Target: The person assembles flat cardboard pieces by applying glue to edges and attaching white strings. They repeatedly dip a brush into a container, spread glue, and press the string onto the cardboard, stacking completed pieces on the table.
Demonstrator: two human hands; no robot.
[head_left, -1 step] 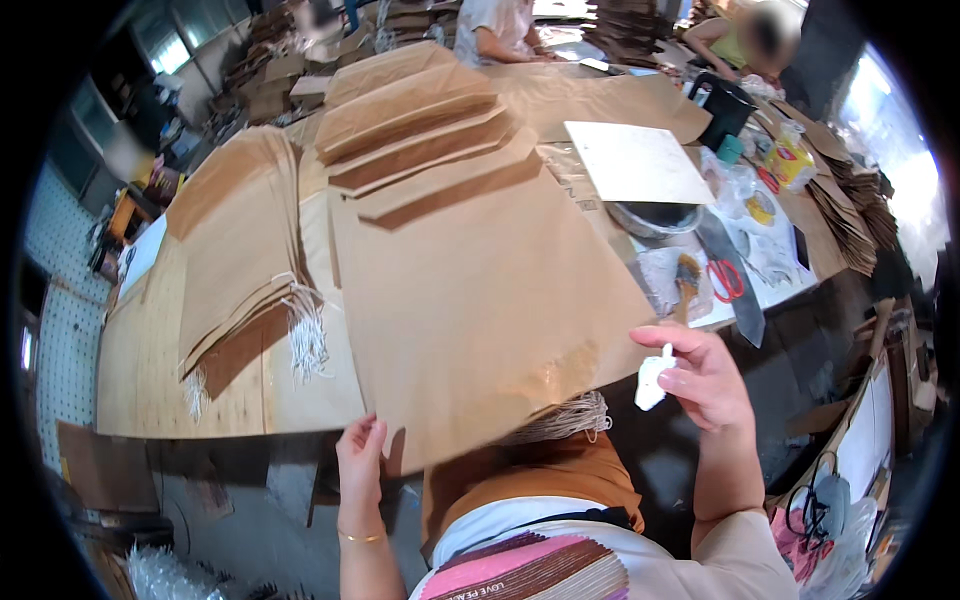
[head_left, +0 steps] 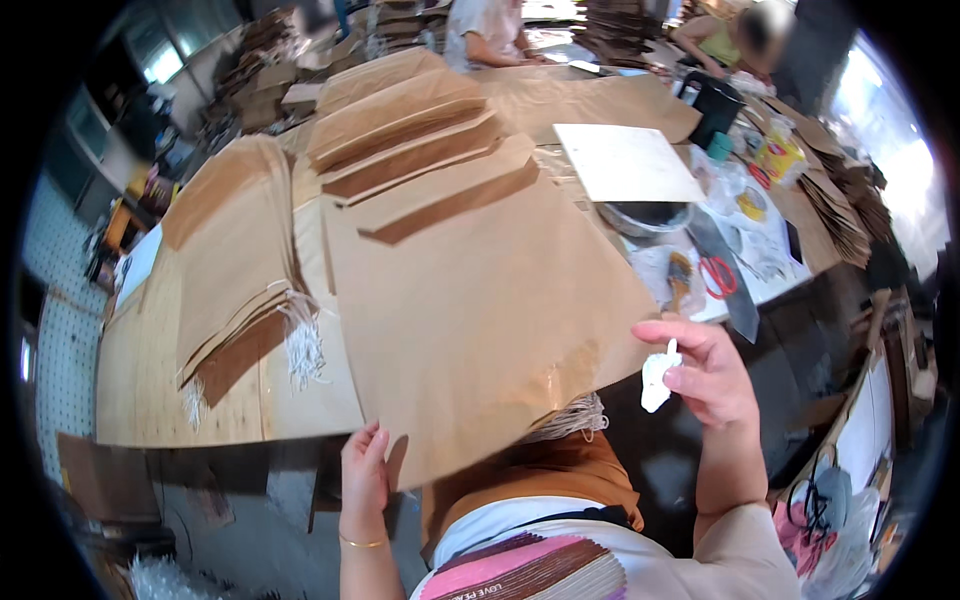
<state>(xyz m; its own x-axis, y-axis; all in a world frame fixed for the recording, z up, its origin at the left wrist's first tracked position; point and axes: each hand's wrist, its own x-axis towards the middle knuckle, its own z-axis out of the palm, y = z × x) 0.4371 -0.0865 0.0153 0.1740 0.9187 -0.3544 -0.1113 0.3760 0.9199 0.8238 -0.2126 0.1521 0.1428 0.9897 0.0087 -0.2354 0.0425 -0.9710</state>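
A large brown paper bag [head_left: 480, 300] lies across the table in front of me, its near corner sticking out past the table edge. The thumb and fingers of my left hand [head_left: 366, 470] are closed on its left edge, close to that corner. By the bag's right corner is my right hand [head_left: 705, 375], closed on a white crumpled wad [head_left: 657, 380] with a thin tip pointing up. Its index finger stretches toward the bag; whether it touches is hard to see. A shiny wet-looking patch shows along the bag's near right edge. Beyond lie more brown bags [head_left: 400, 115], overlapping with folded ends.
Left is a stack of bags [head_left: 235, 220] with white strings [head_left: 303, 345]. Right are a white board [head_left: 628, 163] over a basin [head_left: 648, 217], a brush [head_left: 680, 278], red scissors [head_left: 717, 277] and a black jug [head_left: 713, 105]. String [head_left: 575, 418] hangs at my lap. Two people work across the table.
The view has shifted slightly. My left hand and the bag's near corner sit a little lower in the picture; both grips look the same.
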